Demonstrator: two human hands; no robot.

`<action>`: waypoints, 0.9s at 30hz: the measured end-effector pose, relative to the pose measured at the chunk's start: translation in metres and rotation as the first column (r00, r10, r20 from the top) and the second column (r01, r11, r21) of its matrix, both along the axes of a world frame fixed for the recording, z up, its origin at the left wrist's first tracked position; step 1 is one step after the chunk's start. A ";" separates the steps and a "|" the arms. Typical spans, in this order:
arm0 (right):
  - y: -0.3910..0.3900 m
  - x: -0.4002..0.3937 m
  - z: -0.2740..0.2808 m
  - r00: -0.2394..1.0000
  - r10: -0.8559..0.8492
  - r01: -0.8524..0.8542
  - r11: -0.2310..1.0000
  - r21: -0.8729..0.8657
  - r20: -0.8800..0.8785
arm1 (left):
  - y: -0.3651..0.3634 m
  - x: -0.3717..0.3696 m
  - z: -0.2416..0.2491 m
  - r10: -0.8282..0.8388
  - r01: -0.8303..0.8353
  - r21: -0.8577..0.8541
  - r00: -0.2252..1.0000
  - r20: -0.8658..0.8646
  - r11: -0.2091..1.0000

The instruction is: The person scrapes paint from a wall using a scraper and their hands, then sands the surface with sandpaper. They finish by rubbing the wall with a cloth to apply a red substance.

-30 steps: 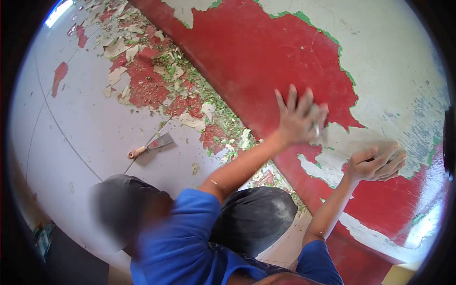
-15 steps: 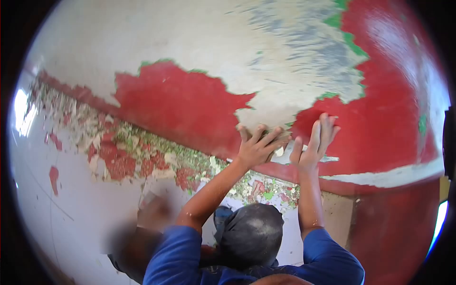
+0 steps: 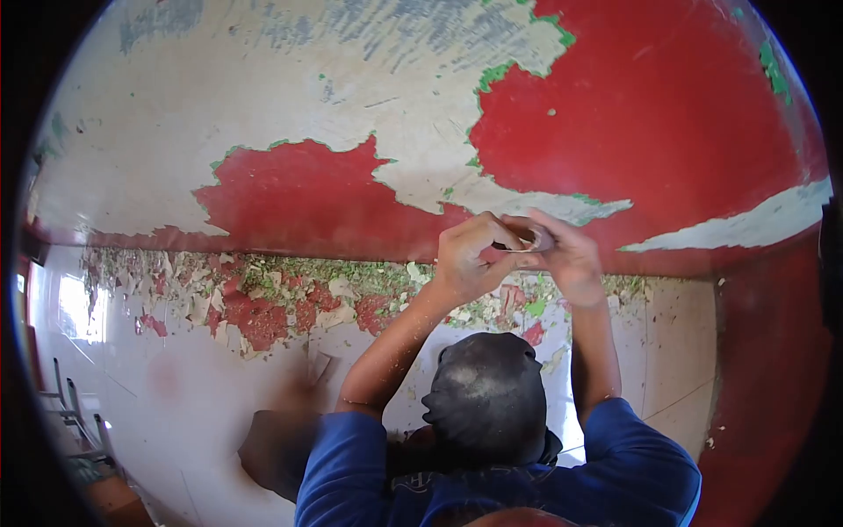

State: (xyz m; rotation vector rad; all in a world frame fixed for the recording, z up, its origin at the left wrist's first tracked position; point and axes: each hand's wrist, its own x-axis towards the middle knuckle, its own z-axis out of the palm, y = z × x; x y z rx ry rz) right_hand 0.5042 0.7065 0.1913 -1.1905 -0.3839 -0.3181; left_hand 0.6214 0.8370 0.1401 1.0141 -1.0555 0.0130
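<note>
My left hand (image 3: 474,259) and my right hand (image 3: 575,263) are raised close together in front of the wall's lower part. Between them is a thin curled sheet (image 3: 532,235), dark brown inside and pale on its outer edge; it looks like sandpaper. The fingers of my left hand pinch its left side. My right hand, slightly blurred, has its fingers and thumb around the right end. Behind them, the wall shows peeling red paint (image 3: 650,114), bare cream patches (image 3: 290,97) and green edges.
Paint flakes (image 3: 255,307) lie along the wall's foot on the pale tiled floor (image 3: 202,422). Just below my hands is a person's dark-covered head (image 3: 487,400). A blurred hand (image 3: 299,391) of that person is at lower left, near a small flat object. Metal legs (image 3: 79,413) stand far left.
My hands have left the wall surface, where they were spread, and come together around the curled sheet. The view has shifted, showing more floor. The other person's blurred hand has moved slightly.
</note>
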 end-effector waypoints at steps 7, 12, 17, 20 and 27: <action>0.024 0.021 -0.058 0.981 -0.093 0.147 0.929 0.341 -0.169 | 0.001 -0.009 -0.011 0.343 -0.362 0.056 0.915 0.212 0.930; 0.012 0.006 -0.086 0.983 0.085 0.061 0.677 0.734 -0.161 | -0.007 -0.004 -0.017 0.291 -0.325 0.019 0.869 0.401 0.945; 0.007 -0.009 -0.085 0.939 -0.124 0.247 0.891 0.381 -0.320 | -0.003 0.006 -0.032 0.062 -0.150 0.198 0.917 0.394 0.969; 0.002 -0.011 -0.100 0.944 -0.174 0.256 0.922 0.289 -0.280 | -0.003 0.012 -0.039 0.037 -0.134 0.243 0.930 0.367 0.961; -0.056 -0.015 -0.091 -0.159 -0.760 0.985 -0.162 0.053 0.630 | 0.025 0.081 -0.028 0.515 -0.842 -0.122 0.201 0.833 0.526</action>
